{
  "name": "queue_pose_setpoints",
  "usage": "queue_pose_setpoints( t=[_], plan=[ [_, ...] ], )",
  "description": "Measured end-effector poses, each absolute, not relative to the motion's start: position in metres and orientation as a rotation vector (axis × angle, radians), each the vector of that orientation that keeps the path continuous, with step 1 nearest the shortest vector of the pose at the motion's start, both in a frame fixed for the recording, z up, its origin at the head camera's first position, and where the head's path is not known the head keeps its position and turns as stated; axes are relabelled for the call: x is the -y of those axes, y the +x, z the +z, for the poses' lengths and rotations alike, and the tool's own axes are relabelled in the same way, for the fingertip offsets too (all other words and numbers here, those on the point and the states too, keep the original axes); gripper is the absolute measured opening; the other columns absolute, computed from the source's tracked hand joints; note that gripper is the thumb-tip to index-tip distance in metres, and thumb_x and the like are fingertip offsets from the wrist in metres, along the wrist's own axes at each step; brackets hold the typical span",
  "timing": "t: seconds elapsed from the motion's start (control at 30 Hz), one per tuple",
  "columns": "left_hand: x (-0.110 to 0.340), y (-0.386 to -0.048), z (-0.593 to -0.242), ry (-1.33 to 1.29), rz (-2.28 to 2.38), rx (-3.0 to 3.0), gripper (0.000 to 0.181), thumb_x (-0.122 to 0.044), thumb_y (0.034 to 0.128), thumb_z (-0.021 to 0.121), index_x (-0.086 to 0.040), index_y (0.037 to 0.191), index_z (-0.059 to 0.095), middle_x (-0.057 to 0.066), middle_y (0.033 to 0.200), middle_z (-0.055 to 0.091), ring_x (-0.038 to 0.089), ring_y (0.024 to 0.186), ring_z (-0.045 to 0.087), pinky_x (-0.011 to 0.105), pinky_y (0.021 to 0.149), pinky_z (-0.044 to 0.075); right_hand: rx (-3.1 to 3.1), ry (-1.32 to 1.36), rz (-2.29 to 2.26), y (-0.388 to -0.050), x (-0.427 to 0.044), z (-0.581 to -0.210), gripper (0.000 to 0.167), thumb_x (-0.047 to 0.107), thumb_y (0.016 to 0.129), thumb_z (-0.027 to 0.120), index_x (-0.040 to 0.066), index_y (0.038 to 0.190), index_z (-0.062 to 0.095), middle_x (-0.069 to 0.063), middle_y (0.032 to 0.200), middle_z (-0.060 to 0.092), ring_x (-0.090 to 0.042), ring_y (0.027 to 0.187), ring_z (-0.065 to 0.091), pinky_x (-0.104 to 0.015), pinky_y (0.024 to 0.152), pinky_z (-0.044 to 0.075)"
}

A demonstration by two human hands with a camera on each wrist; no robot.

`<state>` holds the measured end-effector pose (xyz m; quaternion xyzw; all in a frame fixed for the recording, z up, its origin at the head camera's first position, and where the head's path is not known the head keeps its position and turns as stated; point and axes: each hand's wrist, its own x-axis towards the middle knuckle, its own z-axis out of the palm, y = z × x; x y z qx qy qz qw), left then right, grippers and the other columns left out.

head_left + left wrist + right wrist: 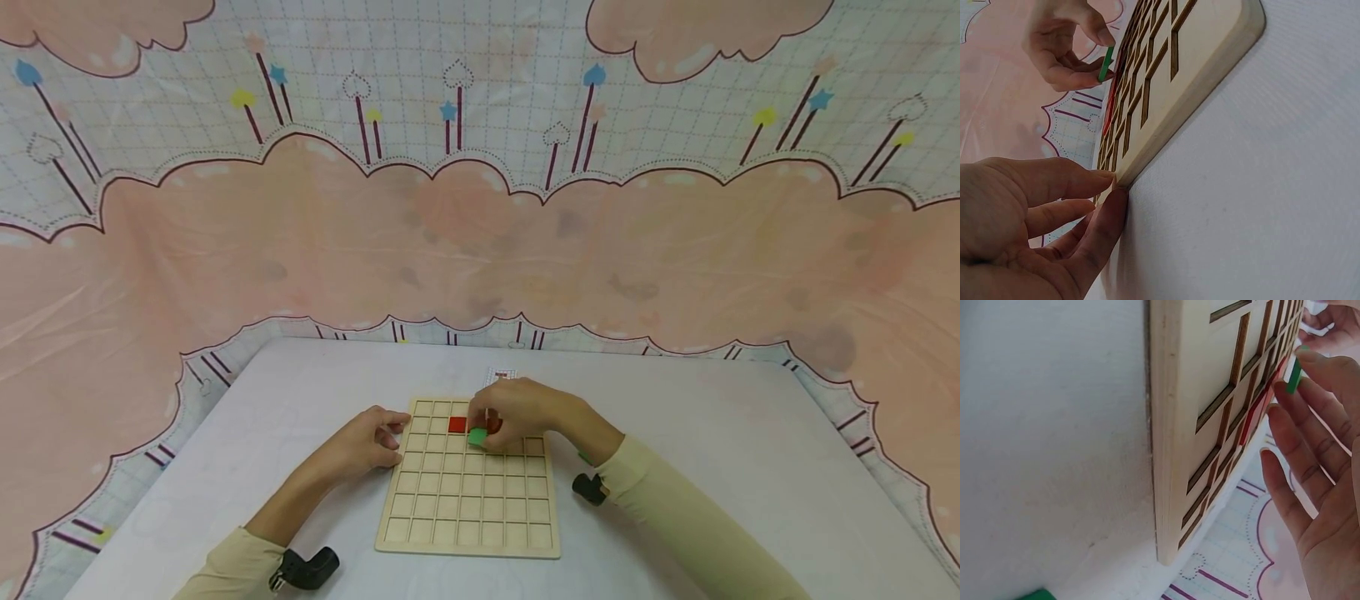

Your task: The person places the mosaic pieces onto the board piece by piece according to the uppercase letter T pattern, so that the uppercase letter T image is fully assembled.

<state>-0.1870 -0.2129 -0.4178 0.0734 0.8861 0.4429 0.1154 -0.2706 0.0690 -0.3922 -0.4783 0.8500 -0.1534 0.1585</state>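
A wooden grid board (468, 546) lies on the white table, with a red square tile (457, 425) in one of its upper cells. The right hand (517, 410) pinches a green tile (477, 437) between thumb and fingertips, just over the board beside the red tile. In the right wrist view the green tile (1295, 376) is held on edge by the right hand (1322, 437), with red pieces on the board behind. The left hand (367, 446) holds the board's left edge; in the left wrist view thumb and fingers of the left hand (1041, 219) pinch that edge.
A small printed card (500, 374) lies behind the board, partly hidden by the right hand. Another green piece (1038, 594) lies on the table right of the board, mostly under the right forearm in the head view. A patterned cloth (480, 250) hangs behind the table.
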Motion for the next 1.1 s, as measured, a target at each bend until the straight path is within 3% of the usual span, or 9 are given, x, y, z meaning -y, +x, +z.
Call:
queue_pose_setpoints(
  t=[1.1],
  plan=[
    [0.2135,-0.1876,-0.4184,0.225,1.299,-2.595,0.061,0.011,0.0797,0.074,0.011,0.137,0.056,0.016,0.117,0.056,0.021,0.090,0.055,0.027,0.070,0.049,-2.450,-1.412,-0.348,-0.2681,-0.0643,-0.3939,0.021,0.026,0.089,0.076,0.024,0.109,0.074,0.015,0.100,0.063,0.000,0.087,0.060,-0.023,0.079,0.049]
  ],
)
